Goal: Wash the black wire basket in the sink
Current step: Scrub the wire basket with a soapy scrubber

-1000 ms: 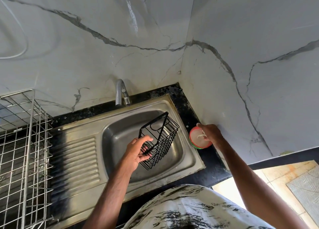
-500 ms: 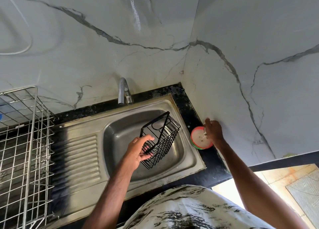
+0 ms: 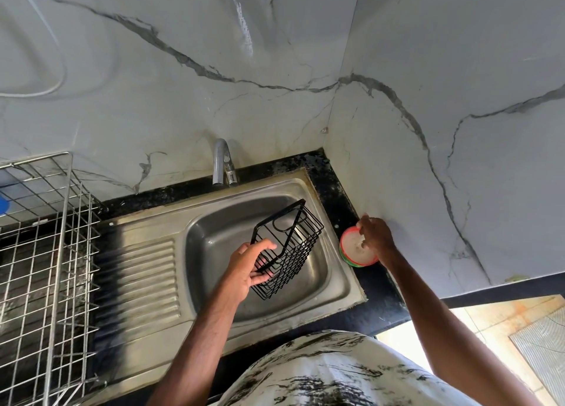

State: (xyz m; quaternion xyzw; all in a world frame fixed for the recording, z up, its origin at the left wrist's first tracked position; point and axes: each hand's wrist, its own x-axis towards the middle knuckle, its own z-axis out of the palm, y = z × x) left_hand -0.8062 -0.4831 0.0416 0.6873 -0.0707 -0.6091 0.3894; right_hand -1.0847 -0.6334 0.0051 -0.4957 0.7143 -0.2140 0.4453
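Over the steel sink a black wire basket hangs tilted, its open top facing the tap. My left hand grips it at its near rim, fingers hooked through the wires. My right hand is at a round red-and-green tub of white soap on the black counter beside the sink, with the fingertips bent down onto the soap. Whether those fingers hold anything is not visible. No water runs from the tap.
A tall steel wire dish rack stands on the counter at the left, beside the ribbed drainboard. Marble-look walls meet in a corner right behind the soap tub. A tiled floor with a mat shows at the lower right.
My right hand has shifted slightly along the far edge of the soap tub, fingertips on the soap. The basket and my left hand have hardly moved.
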